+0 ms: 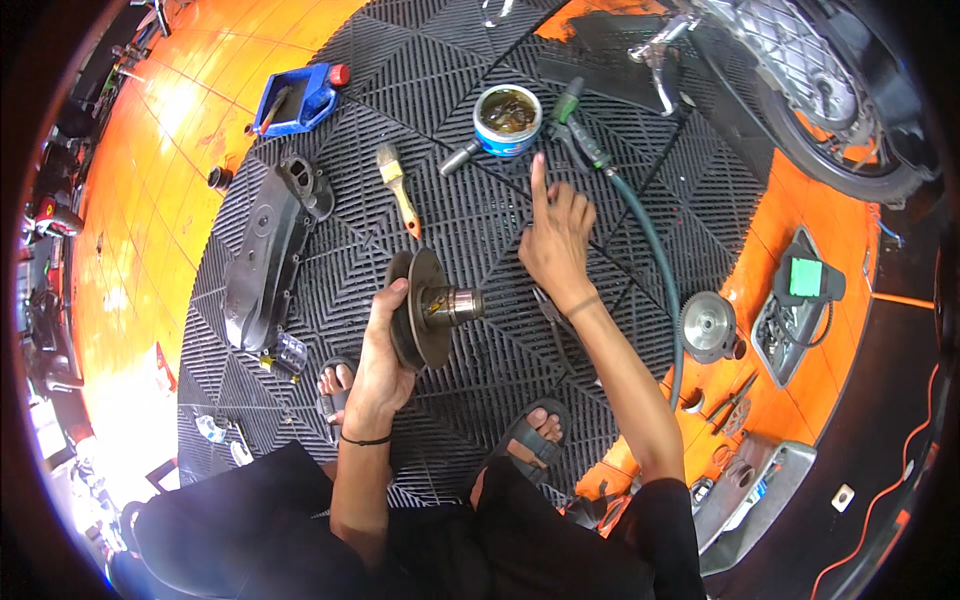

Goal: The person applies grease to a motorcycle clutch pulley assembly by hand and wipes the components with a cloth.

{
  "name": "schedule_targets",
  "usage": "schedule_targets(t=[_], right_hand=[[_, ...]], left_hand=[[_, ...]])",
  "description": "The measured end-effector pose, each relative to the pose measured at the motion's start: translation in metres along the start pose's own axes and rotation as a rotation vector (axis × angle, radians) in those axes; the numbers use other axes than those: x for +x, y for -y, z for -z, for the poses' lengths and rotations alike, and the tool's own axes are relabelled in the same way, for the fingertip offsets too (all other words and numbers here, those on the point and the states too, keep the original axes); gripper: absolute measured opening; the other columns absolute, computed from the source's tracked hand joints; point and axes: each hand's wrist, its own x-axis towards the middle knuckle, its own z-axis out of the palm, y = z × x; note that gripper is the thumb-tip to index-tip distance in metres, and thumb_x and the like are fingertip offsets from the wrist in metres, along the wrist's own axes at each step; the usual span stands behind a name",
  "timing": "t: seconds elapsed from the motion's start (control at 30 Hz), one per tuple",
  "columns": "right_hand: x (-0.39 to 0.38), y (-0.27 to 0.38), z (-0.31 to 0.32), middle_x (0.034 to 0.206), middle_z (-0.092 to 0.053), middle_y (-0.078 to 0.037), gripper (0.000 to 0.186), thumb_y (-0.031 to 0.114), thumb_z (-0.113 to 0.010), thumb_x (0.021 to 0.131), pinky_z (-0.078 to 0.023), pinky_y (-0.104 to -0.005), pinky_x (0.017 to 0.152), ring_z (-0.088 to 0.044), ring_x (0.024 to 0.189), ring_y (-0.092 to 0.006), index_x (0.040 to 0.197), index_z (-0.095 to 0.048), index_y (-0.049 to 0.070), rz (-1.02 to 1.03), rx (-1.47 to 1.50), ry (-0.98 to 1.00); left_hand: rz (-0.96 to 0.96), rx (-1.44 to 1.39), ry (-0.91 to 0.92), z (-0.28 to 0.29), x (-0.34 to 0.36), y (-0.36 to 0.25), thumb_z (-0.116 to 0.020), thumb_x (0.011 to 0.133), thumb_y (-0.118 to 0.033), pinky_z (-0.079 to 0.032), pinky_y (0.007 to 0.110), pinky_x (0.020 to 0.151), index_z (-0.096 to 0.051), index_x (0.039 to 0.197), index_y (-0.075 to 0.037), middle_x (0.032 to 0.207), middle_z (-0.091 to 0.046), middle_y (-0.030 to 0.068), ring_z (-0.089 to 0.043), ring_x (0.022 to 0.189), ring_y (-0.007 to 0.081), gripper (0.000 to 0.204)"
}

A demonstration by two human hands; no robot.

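My left hand [375, 345] is closed round the rim of a scooter's variator-type pulley [430, 312], two dark metal discs with a shiny hub pointing right. The pulley is held up above the black mat. Off to its right, my right hand [560, 238] has its index finger stretched out and the other fingers partly curled, with nothing seen in it. That fingertip is just below a round blue-and-white tub [505, 143] of brownish grease. A dark-handled air gun [580, 135] with a green hose lies right of the tub. Beyond the pulley lies a paintbrush [400, 193].
A black engine cover [265, 255] lies at the left, below a cut-open blue oil jug [325, 98]. A short metal cylinder [460, 158] lies beside the tub. A toothed metal disc [707, 325] and a grey tray [760, 505] are at the right. A scooter wheel [840, 170] stands at the upper right.
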Motion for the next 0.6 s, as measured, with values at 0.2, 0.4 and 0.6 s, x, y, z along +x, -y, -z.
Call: schedule_targets(t=[0.2,0.4,0.6], right_hand=[[0.061,0.015,-0.053,0.108,-0.054,-0.020,0.093,0.008,-0.063,0.081,-0.039,-0.0513,0.095,-0.051,0.097,-0.0345,0.163,-0.020,0.006,-0.011,-0.313,-0.101],[0.050,0.026,-0.064,0.114,-0.056,-0.017,0.068,0.008,-0.049,0.097,-0.039,-0.0535,0.102,-0.053,0.100,-0.0313,0.162,-0.027,0.005,0.013,-0.443,-0.060],[0.022,0.012,-0.032,0.128,-0.057,-0.019,0.057,0.017,-0.052,0.094,-0.034,-0.0604,0.111,-0.051,0.123,-0.0370,0.151,-0.047,0.012,-0.082,-0.388,0.066]], left_hand=[[-0.053,-0.116,-0.109,0.015,-0.010,-0.009,-0.049,0.101,-0.047,-0.055,0.040,0.098,-0.053,0.141,-0.002,0.129,-0.064,0.0139,-0.065,0.115,0.0245,0.061],[-0.081,-0.232,-0.121,0.040,-0.006,-0.006,-0.052,0.100,-0.047,-0.054,0.039,0.098,-0.052,0.141,-0.003,0.129,-0.065,0.0125,-0.065,0.114,0.0230,0.060],[-0.124,-0.203,-0.111,0.016,-0.003,-0.008,-0.046,0.103,-0.043,-0.051,0.043,0.102,-0.055,0.139,-0.005,0.127,-0.066,0.0105,-0.064,0.116,0.0246,0.053]])
